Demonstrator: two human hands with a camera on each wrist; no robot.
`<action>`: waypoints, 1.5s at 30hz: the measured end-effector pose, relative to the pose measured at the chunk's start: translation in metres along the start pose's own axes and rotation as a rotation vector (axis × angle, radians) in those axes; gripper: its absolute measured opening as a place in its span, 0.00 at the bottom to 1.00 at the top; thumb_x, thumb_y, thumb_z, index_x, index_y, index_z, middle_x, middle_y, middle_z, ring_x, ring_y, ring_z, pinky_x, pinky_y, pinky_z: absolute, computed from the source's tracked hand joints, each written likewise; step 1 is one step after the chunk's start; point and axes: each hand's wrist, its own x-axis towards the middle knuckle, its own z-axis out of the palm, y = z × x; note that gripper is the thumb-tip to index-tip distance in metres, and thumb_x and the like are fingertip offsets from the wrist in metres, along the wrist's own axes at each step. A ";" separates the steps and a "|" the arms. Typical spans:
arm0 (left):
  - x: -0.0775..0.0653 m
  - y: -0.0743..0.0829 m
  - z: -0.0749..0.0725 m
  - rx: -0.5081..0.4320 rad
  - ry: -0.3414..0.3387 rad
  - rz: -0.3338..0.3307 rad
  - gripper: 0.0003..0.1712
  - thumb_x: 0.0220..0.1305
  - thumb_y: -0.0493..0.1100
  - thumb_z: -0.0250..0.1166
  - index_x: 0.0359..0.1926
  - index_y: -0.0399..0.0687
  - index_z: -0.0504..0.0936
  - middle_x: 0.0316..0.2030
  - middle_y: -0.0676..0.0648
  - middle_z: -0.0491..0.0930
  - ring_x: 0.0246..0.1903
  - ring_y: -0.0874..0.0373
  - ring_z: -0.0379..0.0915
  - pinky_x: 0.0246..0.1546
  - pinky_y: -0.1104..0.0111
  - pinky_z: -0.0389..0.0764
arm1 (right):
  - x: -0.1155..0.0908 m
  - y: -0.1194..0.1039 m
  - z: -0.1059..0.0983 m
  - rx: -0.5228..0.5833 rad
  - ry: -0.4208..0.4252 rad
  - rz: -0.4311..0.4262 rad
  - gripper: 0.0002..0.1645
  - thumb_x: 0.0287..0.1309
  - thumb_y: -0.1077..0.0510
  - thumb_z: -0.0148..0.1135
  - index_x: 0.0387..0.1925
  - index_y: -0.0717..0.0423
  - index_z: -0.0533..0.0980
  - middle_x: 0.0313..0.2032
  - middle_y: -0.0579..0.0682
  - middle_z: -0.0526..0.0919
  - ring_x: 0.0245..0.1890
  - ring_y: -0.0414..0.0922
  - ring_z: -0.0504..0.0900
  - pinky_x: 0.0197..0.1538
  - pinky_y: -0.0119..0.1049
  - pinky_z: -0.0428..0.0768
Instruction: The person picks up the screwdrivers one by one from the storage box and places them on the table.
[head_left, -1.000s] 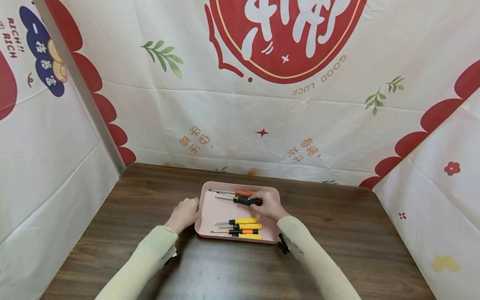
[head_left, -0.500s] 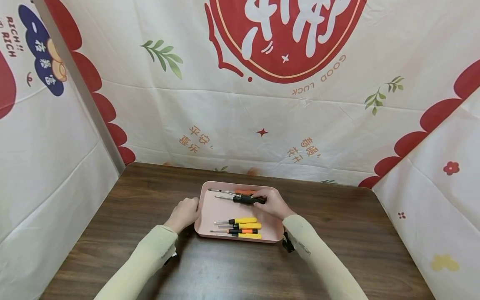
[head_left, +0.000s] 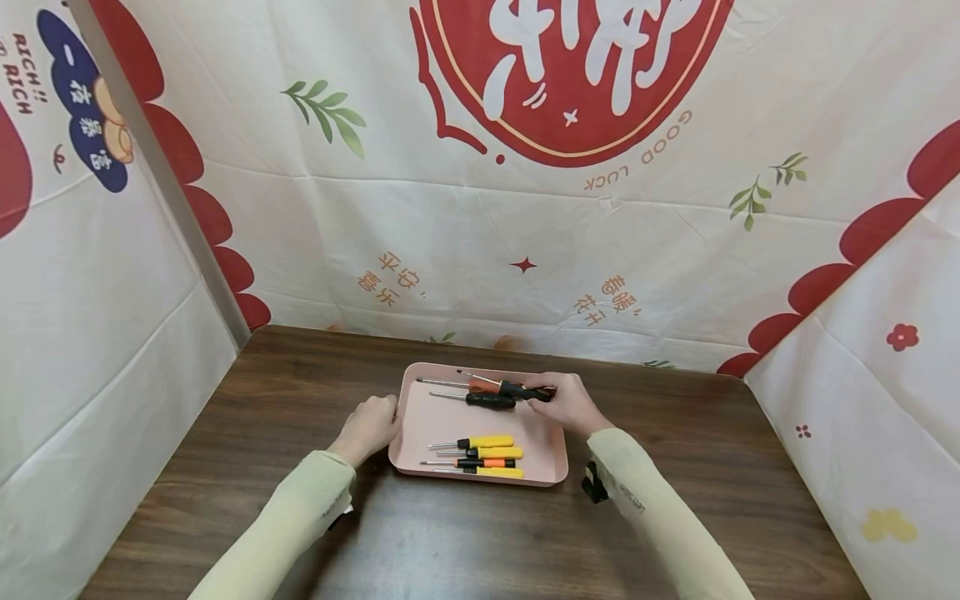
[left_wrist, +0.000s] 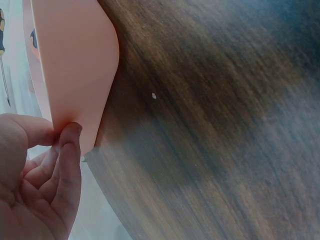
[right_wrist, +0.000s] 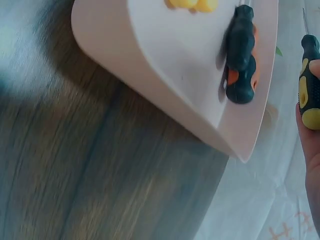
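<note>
My left hand (head_left: 367, 429) pinches the left wall of a pink tray (head_left: 450, 423); in the left wrist view, thumb and forefinger meet at its rim. Over the tray's far right side, my right hand (head_left: 573, 404) grips a screwdriver (head_left: 517, 391) by its handle, the shaft pointing left. The right wrist view shows that handle (right_wrist: 303, 95) as black with yellow patches and a yellow end. Beneath it in the tray lie a black-handled screwdriver (head_left: 491, 402) and an orange-and-black one (head_left: 482, 386), side by side.
Several small screwdrivers with yellow handles (head_left: 491, 442) lie along the tray's near side, among them a black-and-orange one (head_left: 491, 463). The tray stands on a dark wooden table (head_left: 450, 542). Printed white cloth (head_left: 480, 225) hangs behind the table and at both sides.
My right hand has moved right and lifted the black-and-yellow screwdriver off the others, uncovering the black-handled one. My left hand stays at the tray's wall.
</note>
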 end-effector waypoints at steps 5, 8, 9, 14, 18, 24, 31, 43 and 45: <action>0.001 0.000 0.000 0.002 0.001 -0.001 0.11 0.58 0.39 0.57 0.20 0.44 0.71 0.16 0.46 0.72 0.18 0.52 0.72 0.17 0.60 0.70 | -0.004 0.004 -0.010 -0.015 0.008 0.037 0.14 0.44 0.67 0.66 0.38 0.57 0.82 0.36 0.52 0.83 0.28 0.42 0.76 0.30 0.33 0.75; 0.001 0.000 0.000 0.002 0.000 -0.003 0.11 0.58 0.39 0.56 0.20 0.44 0.71 0.17 0.45 0.73 0.19 0.51 0.72 0.17 0.59 0.70 | -0.007 0.006 -0.016 -0.023 0.018 0.058 0.14 0.44 0.68 0.66 0.38 0.58 0.81 0.35 0.53 0.83 0.25 0.42 0.75 0.27 0.32 0.74; 0.001 0.000 0.000 0.003 0.000 -0.004 0.11 0.58 0.39 0.56 0.20 0.44 0.71 0.17 0.45 0.73 0.19 0.51 0.73 0.17 0.59 0.70 | -0.008 0.007 -0.018 -0.030 0.022 0.065 0.14 0.44 0.68 0.66 0.37 0.58 0.81 0.35 0.53 0.83 0.25 0.42 0.75 0.27 0.31 0.74; 0.001 0.000 0.000 0.005 0.003 -0.002 0.11 0.58 0.39 0.56 0.20 0.44 0.71 0.17 0.44 0.74 0.19 0.51 0.73 0.17 0.59 0.70 | -0.014 0.015 -0.028 -0.036 0.043 0.083 0.13 0.43 0.69 0.66 0.34 0.57 0.82 0.34 0.53 0.83 0.24 0.41 0.75 0.25 0.32 0.74; 0.001 0.000 0.000 0.004 -0.003 -0.005 0.11 0.58 0.39 0.56 0.20 0.44 0.71 0.17 0.45 0.73 0.18 0.51 0.72 0.17 0.59 0.70 | -0.020 0.023 -0.035 -0.018 0.066 0.077 0.12 0.42 0.70 0.65 0.33 0.57 0.82 0.32 0.53 0.83 0.22 0.40 0.76 0.24 0.32 0.74; 0.001 0.001 0.000 0.002 -0.007 -0.010 0.11 0.58 0.39 0.56 0.20 0.44 0.71 0.17 0.45 0.73 0.18 0.52 0.72 0.17 0.59 0.70 | -0.027 0.030 -0.044 0.005 0.077 0.089 0.12 0.42 0.70 0.66 0.34 0.59 0.81 0.34 0.55 0.83 0.26 0.41 0.80 0.28 0.32 0.77; 0.000 0.002 0.000 0.002 -0.007 -0.011 0.11 0.58 0.39 0.56 0.20 0.44 0.71 0.17 0.45 0.73 0.18 0.52 0.72 0.17 0.59 0.70 | -0.034 0.036 -0.053 -0.033 0.087 0.125 0.12 0.42 0.68 0.66 0.34 0.58 0.81 0.34 0.55 0.83 0.27 0.40 0.80 0.28 0.31 0.76; -0.001 0.002 -0.001 -0.003 -0.010 -0.003 0.10 0.58 0.39 0.56 0.21 0.43 0.72 0.16 0.46 0.72 0.17 0.53 0.70 0.16 0.60 0.69 | -0.053 0.051 -0.069 -0.087 0.100 0.165 0.13 0.40 0.70 0.66 0.33 0.59 0.81 0.34 0.55 0.83 0.31 0.45 0.82 0.33 0.32 0.78; -0.001 0.002 -0.002 -0.004 -0.009 -0.005 0.10 0.58 0.39 0.56 0.21 0.43 0.71 0.16 0.46 0.72 0.17 0.53 0.70 0.16 0.60 0.69 | -0.055 0.054 -0.071 -0.093 0.101 0.174 0.13 0.40 0.70 0.66 0.33 0.58 0.81 0.34 0.55 0.83 0.31 0.45 0.82 0.33 0.33 0.78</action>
